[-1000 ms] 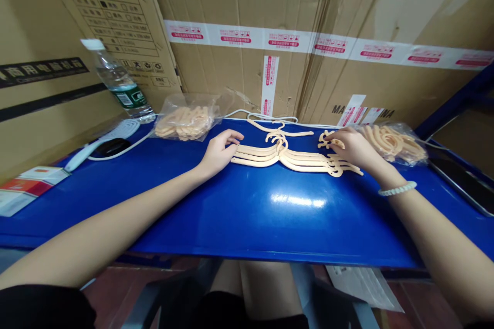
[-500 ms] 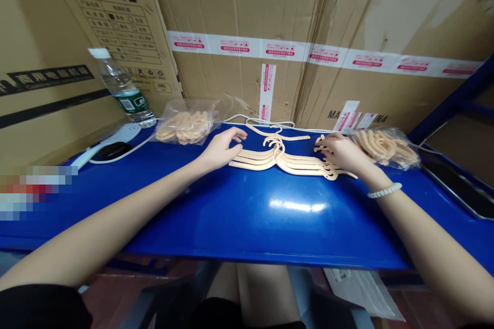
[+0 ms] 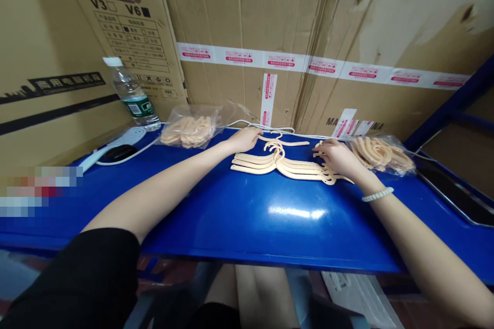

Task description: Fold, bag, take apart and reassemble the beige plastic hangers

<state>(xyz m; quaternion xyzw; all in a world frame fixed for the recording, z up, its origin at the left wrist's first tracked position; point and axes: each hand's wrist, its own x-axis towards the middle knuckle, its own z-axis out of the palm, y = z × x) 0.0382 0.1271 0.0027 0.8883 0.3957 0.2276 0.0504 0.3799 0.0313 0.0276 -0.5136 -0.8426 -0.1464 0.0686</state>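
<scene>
Several beige plastic clothes hangers [image 3: 257, 164] lie nested in a stack on the blue table [image 3: 216, 216], their hooks bunched at the centre. Behind the stack lies a single hanger [image 3: 295, 143]. My left hand [image 3: 244, 140] reaches over to that hanger's left end, its fingers closed on it. My right hand [image 3: 339, 157] is at the stack's right end, fingers bent around a small curly beige piece [image 3: 317, 149]; the palm side is hidden. A pale bead bracelet [image 3: 378, 195] circles my right wrist.
Clear bags of beige hanger parts lie at the left [image 3: 189, 131] and right [image 3: 382, 154]. A water bottle [image 3: 135, 97], white cable [image 3: 129, 158] and black oval object [image 3: 117, 152] are at the left. A dark phone-like device [image 3: 455, 193] lies far right. Cardboard boxes [image 3: 239, 20] stand behind.
My left hand has moved right and away from me, from the stack's left end to the single hanger behind, and its fingers have closed. My right hand stays nearly in place. The view has shifted slightly.
</scene>
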